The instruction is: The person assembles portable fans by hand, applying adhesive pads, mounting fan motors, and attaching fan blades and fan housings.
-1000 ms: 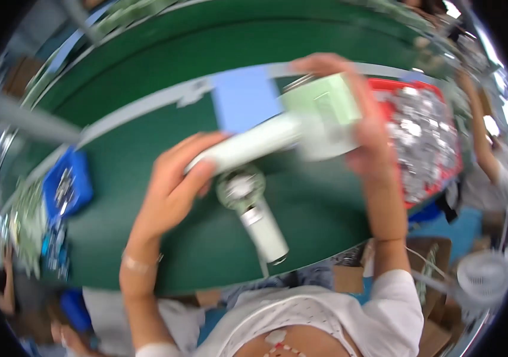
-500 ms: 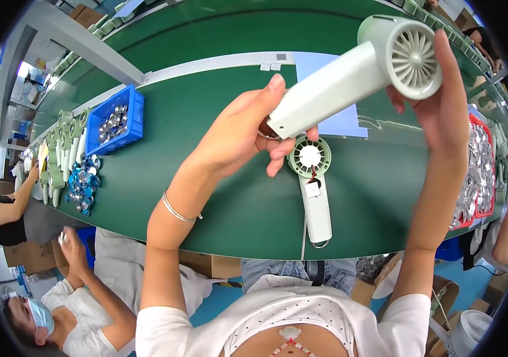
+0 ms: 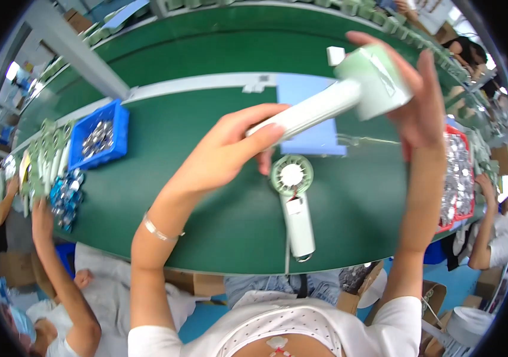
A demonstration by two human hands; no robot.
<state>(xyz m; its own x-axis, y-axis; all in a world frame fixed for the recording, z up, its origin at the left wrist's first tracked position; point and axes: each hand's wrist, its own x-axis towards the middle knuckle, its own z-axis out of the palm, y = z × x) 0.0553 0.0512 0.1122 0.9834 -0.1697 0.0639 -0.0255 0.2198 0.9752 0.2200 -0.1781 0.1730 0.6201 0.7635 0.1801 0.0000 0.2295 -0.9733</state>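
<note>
A pale green and white handheld fan is tilted above the bench, its head up to the right and blurred by motion. My left hand is closed round the lower end of its handle. At the fan's head, my right hand cups the far side, fingers behind it and thumb apart; the exact contact is smeared. Below, on the green bench, lies an opened fan with its round motor ring facing up, showing a white centre and short wires.
Left stands a blue bin of metal parts, beside blue and silver caps and a row of fans. Red trays of shiny pieces are at right. A blue sheet lies beyond my hands. A co-worker's hand reaches in at left.
The fan in my hands has turned, so its grille no longer shows, and its head has lowered. The view has shifted slightly. The left co-worker's arm now reaches toward the bench.
</note>
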